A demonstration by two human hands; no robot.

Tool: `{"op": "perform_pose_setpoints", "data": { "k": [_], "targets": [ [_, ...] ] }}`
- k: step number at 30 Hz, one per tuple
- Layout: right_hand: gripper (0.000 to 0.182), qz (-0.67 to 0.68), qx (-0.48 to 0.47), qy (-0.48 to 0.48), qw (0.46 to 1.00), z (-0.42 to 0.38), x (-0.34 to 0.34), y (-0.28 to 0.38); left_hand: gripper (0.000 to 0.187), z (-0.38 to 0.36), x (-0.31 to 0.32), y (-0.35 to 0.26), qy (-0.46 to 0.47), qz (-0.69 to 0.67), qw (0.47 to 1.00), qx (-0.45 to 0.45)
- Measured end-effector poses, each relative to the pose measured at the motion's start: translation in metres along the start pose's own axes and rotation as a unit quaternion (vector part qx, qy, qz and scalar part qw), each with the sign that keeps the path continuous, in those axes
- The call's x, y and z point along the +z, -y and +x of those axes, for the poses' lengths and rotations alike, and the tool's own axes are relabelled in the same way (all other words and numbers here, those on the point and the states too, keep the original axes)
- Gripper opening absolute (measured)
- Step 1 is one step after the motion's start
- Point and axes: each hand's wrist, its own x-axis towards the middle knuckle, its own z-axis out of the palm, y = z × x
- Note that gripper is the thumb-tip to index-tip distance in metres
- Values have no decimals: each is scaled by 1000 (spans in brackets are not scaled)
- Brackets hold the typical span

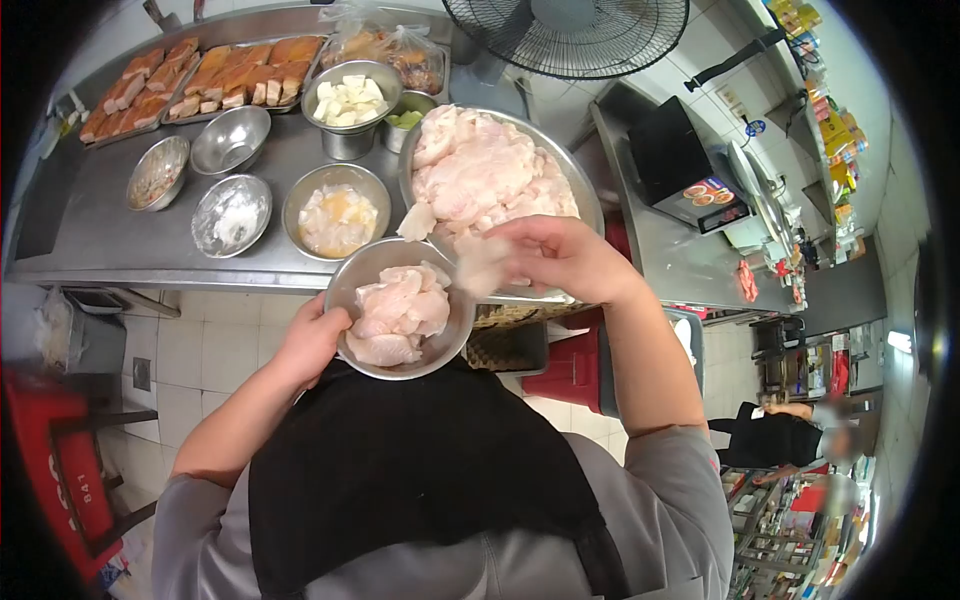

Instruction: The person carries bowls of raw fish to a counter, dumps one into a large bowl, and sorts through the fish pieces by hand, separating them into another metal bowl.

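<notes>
Transfer seemed partly done: the left hand (310,345) gripped the rim of a small round steel bowl (350,290) already half-filled with pale raw chicken pieces (400,315), while the right hand (560,255) pinched another piece (482,268) just above it, the big round steel basin (585,200) behind remaining heaped with meat.

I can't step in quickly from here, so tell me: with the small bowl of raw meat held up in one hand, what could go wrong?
1. The small bowl is held off the counter by the left hand alone, at its rim; it may tip.
2. The piece of raw meat in the right hand looks slippery and could drop to the floor.
3. The large bowl is heaped and stands near the counter edge; pieces could slide off.
</notes>
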Motion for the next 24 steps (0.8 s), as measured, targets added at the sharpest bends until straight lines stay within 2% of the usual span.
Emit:
{"op": "perform_pose_setpoints", "data": {
  "k": [2, 3, 4, 7, 8, 11, 12, 15, 17, 18, 21, 24],
  "targets": [
    [33, -223, -25, -36, 974, 22, -4, -11, 40, -3, 5, -5, -2, 0, 1000, -2],
    [35, -332, -37, -55, 941, 32, -7, -19, 40, -2, 5, -3, 0, -1, 1000, -1],
    [37, -440, -123, -68, 887, 41, -4, -26, 40, -1, 4, 0, 0, -3, 1000, 0],
    [37, -503, -148, -23, 851, 55, 16, -41, 40, 1, 4, 3, 5, -2, 1000, 6],
    [35, -492, -139, -25, 859, 61, 15, -46, 40, 1, 3, 3, 6, 0, 1000, 6],
    [34, -562, -40, 49, 825, 73, 18, -31, 41, 1, -1, 4, -5, 50, 999, -21],
    [33, -556, -43, 61, 828, 76, 17, -32, 41, 4, -5, 9, -10, 47, 998, -38],
    [26, -484, -182, 72, 853, 73, -8, -35, 42, 0, 2, 8, -26, 5, 1000, 16],
    [27, -326, -7, 89, 941, 59, -23, -13, 43, 2, -1, 10, -9, -4, 1000, 16],
    [27, -236, 80, 96, 964, 52, -26, -1, 44, 2, -2, 9, -5, -8, 1000, 18],
    [28, -56, 143, 42, 987, 43, -38, -4, 44, 0, -2, 7, -3, -18, 1000, 20],
    [27, -14, 139, 19, 990, 36, -39, -12, 44, -1, -2, 10, 4, -22, 1000, 21]
  ]
}}
